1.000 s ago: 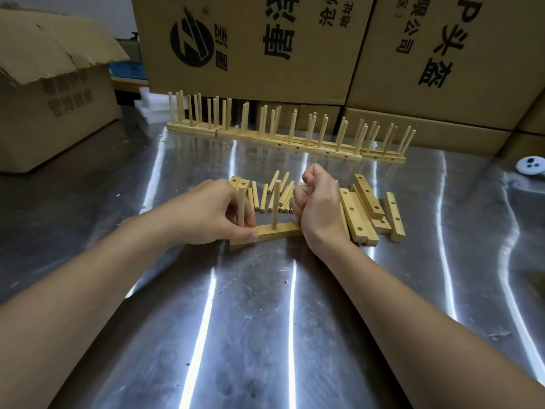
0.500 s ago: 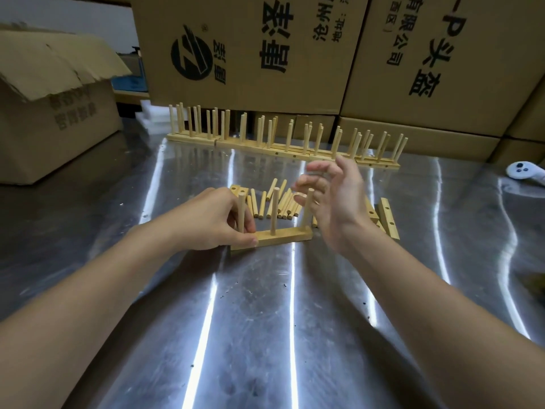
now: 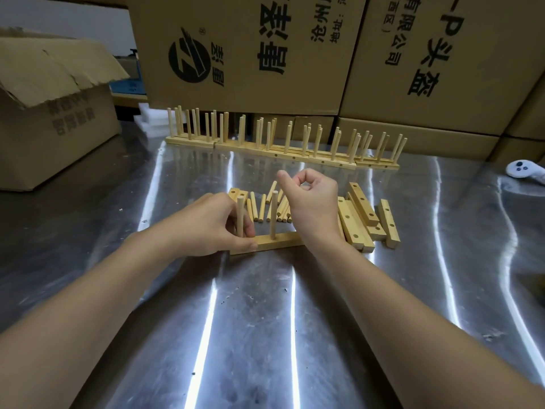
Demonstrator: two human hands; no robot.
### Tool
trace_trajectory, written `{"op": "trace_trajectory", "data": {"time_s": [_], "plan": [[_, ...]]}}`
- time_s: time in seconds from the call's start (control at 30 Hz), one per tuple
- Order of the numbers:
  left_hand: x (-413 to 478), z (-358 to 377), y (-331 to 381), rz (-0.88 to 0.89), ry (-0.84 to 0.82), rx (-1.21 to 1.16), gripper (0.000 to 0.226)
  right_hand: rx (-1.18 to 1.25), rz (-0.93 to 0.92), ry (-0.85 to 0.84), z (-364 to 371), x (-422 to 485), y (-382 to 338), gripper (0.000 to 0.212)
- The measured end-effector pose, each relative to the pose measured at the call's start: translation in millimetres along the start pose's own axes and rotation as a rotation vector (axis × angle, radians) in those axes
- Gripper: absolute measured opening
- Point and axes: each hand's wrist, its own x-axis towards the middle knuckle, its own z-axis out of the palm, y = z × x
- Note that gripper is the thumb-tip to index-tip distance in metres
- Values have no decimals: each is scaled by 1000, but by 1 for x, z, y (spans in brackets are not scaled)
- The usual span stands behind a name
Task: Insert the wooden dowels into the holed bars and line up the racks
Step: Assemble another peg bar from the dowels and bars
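Observation:
A holed wooden bar (image 3: 280,241) lies on the metal table in front of me. Two dowels (image 3: 274,214) stand upright in it; its right end is hidden behind my right wrist. My left hand (image 3: 211,227) grips the bar's left end, thumb on its front face, fingers around the left dowel (image 3: 241,216). My right hand (image 3: 314,202) hovers over the bar's right end with fingers curled into a loose fist, thumb against the index finger, nothing visible inside. Loose dowels (image 3: 262,208) lie just behind the bar. Several loose holed bars (image 3: 361,218) are stacked to the right.
Finished racks (image 3: 283,149) stand in a row at the back of the table, against large cardboard boxes (image 3: 250,54). An open carton (image 3: 53,113) sits at the left. A white controller (image 3: 523,171) lies at the far right, white foam blocks (image 3: 149,122) at the back left.
My right hand was a fist on the third dowel, then lifted and opened; now it is curled again above the bar's right end. My left hand has kept its grip.

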Motion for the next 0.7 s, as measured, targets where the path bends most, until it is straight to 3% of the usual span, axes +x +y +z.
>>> {"op": "trace_trajectory", "data": {"time_s": [0.37, 0.53, 0.7], "plan": [[-1, -1, 5, -28, 9, 2, 16, -33, -19, -50, -4, -4, 0, 37], [-2, 2, 7, -32, 32, -35, 17, -333, -54, -298, -32, -3, -15, 27], [-3, 6, 12, 49, 188, -136, 14, -580, -229, -382, -59, 0, -40, 43]]}}
